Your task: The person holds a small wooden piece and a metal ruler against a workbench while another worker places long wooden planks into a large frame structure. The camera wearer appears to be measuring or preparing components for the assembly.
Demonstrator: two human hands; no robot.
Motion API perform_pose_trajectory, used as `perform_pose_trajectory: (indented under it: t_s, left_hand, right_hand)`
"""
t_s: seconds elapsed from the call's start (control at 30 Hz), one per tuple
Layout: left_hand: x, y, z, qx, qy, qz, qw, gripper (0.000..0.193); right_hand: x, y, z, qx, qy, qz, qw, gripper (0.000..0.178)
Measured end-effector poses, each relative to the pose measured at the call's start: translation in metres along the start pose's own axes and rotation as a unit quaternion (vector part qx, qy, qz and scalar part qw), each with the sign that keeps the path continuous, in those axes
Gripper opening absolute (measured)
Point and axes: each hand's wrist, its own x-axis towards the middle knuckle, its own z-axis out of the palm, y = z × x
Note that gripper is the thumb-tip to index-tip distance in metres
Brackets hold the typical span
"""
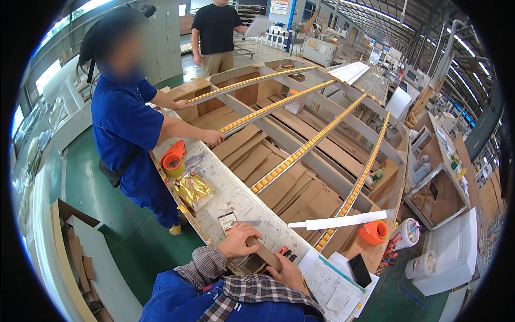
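Observation:
My left hand (240,240) and my right hand (289,276) are close together over the near end of the worktable (244,201). Between them is a flat brown strip (264,254), perhaps cardboard or tape. The left fingers close on its upper end, while the right thumb and fingers grip its lower end. Just beyond the strip lies a tool with red and black handles (288,252), partly hidden. A small white printed packet (227,220) rests by my left hand. Paper sheets (332,287) lie to the right, with a black phone (359,270) on them.
Yellow roller rails (306,146) span the frame over stacked cardboard. At left a co-worker in blue (126,115) touches two rails; another person (217,32) stands behind. Around me are a red tape dispenser (173,158), gold packet (192,189), white strip (343,220) and orange tape dispenser (373,232).

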Motion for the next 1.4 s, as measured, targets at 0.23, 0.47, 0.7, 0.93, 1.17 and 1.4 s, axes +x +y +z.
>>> perform_pose_trajectory:
  t_s: [0.23, 0.47, 0.7, 0.93, 1.17, 1.4]
  left_hand:
    - [0.0, 0.001, 0.0, 0.023, -0.021, 0.016, 0.999, 0.039]
    - [-0.001, 0.005, -0.001, 0.024, -0.049, -0.015, 0.998, 0.038]
    - [-0.002, 0.001, 0.0, 0.026, -0.017, 0.046, 0.998, 0.043]
    - [-0.001, 0.009, -0.01, 0.043, -0.029, 0.062, 0.997, 0.048]
    - [0.0, 0.008, -0.019, 0.074, -0.053, 0.093, 0.992, 0.045]
    - [-0.003, 0.006, -0.013, 0.049, -0.042, 0.07, 0.996, 0.044]
  right_hand:
    - [0.0, -0.002, 0.002, -0.012, 0.021, 0.004, 1.0, 0.053]
    - [0.0, -0.004, 0.001, -0.022, 0.015, 0.024, 0.999, 0.056]
    - [0.001, 0.0, 0.0, -0.009, -0.025, 0.027, 0.999, 0.054]
    - [0.001, -0.003, -0.003, -0.016, -0.027, 0.035, 0.999, 0.055]
    - [0.001, -0.002, 0.0, -0.02, -0.019, 0.032, 0.999, 0.055]
    - [0.0, -0.004, 0.0, -0.018, 0.009, 0.011, 1.0, 0.051]
